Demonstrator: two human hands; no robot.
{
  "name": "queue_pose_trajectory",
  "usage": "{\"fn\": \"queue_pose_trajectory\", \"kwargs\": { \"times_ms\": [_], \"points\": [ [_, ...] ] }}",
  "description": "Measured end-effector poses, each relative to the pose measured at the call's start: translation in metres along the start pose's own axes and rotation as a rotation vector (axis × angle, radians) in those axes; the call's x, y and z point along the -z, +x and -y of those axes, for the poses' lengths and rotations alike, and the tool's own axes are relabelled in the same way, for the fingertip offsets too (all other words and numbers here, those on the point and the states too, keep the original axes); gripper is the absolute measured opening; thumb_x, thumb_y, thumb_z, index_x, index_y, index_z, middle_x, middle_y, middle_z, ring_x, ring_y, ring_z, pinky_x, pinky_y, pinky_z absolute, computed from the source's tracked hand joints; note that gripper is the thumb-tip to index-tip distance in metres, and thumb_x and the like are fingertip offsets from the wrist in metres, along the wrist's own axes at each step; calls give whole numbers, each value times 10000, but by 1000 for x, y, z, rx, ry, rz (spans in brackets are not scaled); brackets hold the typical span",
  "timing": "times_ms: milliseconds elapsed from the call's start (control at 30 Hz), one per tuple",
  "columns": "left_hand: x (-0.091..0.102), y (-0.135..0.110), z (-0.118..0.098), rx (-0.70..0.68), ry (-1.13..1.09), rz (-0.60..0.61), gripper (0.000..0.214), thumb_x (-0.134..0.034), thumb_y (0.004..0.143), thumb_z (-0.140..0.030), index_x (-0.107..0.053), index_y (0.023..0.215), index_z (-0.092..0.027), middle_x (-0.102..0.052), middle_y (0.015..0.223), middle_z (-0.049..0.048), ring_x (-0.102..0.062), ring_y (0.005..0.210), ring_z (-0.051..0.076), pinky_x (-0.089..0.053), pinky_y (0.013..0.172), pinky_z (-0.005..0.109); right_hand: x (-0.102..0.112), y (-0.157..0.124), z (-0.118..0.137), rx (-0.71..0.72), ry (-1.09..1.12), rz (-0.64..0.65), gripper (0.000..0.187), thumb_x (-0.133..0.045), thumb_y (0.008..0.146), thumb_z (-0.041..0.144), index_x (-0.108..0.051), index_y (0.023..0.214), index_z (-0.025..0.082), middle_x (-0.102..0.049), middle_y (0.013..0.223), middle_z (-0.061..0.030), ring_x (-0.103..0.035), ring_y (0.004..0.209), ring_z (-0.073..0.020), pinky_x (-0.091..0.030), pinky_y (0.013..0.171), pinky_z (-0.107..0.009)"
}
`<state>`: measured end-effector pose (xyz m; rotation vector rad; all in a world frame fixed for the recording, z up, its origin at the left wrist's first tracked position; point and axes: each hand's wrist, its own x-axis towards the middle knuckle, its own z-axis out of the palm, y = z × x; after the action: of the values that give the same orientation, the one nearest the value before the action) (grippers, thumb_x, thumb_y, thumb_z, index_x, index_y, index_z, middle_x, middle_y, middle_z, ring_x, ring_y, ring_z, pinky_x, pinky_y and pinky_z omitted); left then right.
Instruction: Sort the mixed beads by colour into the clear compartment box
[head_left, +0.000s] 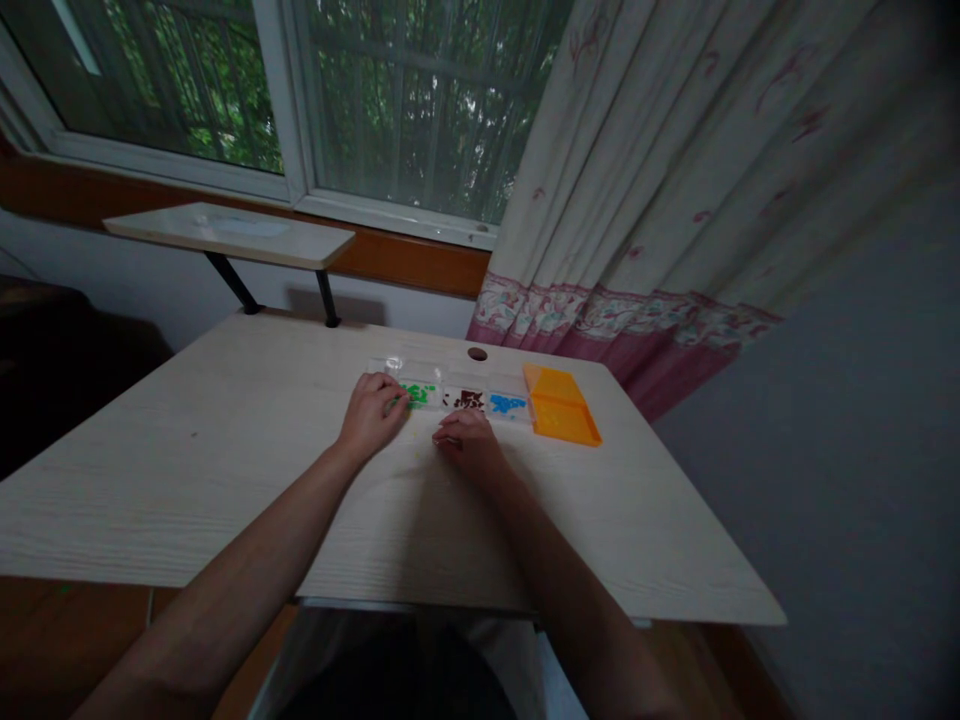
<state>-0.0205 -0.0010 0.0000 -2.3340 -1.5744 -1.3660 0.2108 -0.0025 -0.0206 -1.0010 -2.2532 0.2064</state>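
Note:
My left hand (373,412) rests at the left end of a row of clear lidded boxes, its fingers curled together against the box of small green pieces (418,394). Whatever those fingertips hold, if anything, is too small to make out. In front of the box of dark brown pieces (471,399) is my right hand (468,440), low over the table, thumb and fingers pinched together. Its fingertips are too small to show what is between them. To the right stands a clear box of blue pieces (508,404). Tiny yellowish specks lie on the tabletop between my hands.
An orange box (564,418) lies with its lid open at the row's right end. The pale wooden table (247,460) has a round cable hole (477,354) near its back edge. A raised shelf (225,236) stands at back left. Behind hangs a floral curtain (600,230) beside the window.

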Motion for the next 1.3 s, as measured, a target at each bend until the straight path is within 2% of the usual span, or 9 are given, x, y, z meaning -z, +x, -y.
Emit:
{"fn": "queue_pose_trajectory", "kwargs": {
  "times_ms": [233, 367, 600, 800, 967, 1067, 1300],
  "points": [
    [-1, -1, -3, -125, -53, 83, 235, -541, 938, -351, -725, 891, -212, -629, 917, 65, -538, 951, 219, -438, 899, 391, -2, 0, 3, -2, -1, -16, 84, -735, 778, 173, -770, 822, 236, -720, 950, -52, -588, 946, -219, -440, 898, -377],
    [-2, -1, -3, -118, -58, 73, 232, -547, 936, -349, -726, 885, -212, -633, 905, 64, -541, 942, 218, -439, 883, 386, -2, 0, 6, -8, 12, 10, 141, -759, 792, 250, -767, 932, 240, -717, 967, -62, -584, 967, -224, -432, 907, -386],
    [0, -2, -5, -103, -82, 87, 232, -547, 938, -359, -726, 898, -217, -640, 912, 62, -551, 944, 216, -445, 874, 383, -3, 1, 9, 3, 4, 21, 86, -740, 785, 166, -753, 836, 235, -711, 948, -48, -586, 958, -215, -429, 906, -379],
    [-1, -2, -7, -147, -99, 129, 234, -537, 945, -350, -719, 900, -209, -646, 918, 65, -555, 936, 211, -440, 866, 376, -2, 3, 4, -10, 62, -82, 34, -733, 795, 194, -739, 798, 227, -719, 889, -43, -610, 913, -205, -442, 893, -362],
    [-2, -2, -13, -248, -131, 289, 280, -487, 972, -352, -710, 885, -207, -654, 875, 56, -558, 896, 198, -429, 857, 362, 0, 7, 6, -6, 152, -192, 76, -696, 850, 296, -743, 830, 240, -728, 869, -46, -639, 886, -198, -467, 883, -370],
    [0, -2, -19, -262, -162, 334, 314, -449, 990, -365, -710, 923, -205, -661, 888, 56, -553, 905, 196, -424, 860, 357, 2, 8, 9, 11, 172, -250, 114, -674, 865, 320, -745, 843, 235, -729, 858, -52, -645, 868, -198, -485, 855, -366],
    [0, -3, -26, -247, -239, 373, 342, -448, 988, -423, -717, 946, -216, -679, 885, 58, -564, 908, 197, -425, 866, 357, 6, 8, 16, -62, 184, -247, 114, -670, 868, 308, -753, 838, 236, -729, 863, -57, -652, 873, -202, -503, 858, -366]
  ]
}}
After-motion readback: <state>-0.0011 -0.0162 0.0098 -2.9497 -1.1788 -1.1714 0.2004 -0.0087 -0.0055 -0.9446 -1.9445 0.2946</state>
